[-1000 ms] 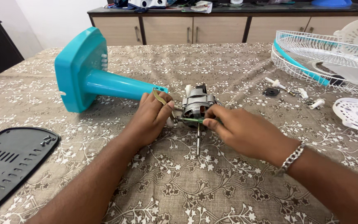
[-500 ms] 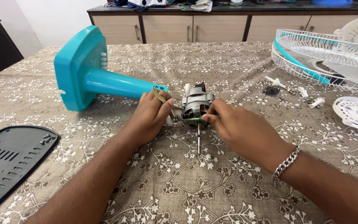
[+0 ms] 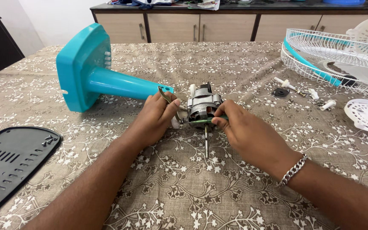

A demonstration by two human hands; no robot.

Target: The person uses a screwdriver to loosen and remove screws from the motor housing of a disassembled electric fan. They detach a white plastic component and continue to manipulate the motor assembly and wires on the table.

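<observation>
Fingers of the left hand (image 3: 156,121) are curled shut around the left side of a small grey fan motor (image 3: 203,106), which is held low over the flowered tablecloth (image 3: 171,187) near the table's middle. The right hand (image 3: 245,134) is closed on the motor's right side, a thin green tool (image 3: 203,122) being pinched at its fingertips. A metal shaft (image 3: 206,140) points toward the camera. A teal fan stand (image 3: 94,76) lies just behind; a white wire guard (image 3: 337,59) sits far right, a black grille plate (image 3: 9,157) at left.

No packages, labels, signs or screens show anywhere on the tabletop (image 3: 158,64) or on the sideboard (image 3: 201,26) behind it, as far as the view tells
</observation>
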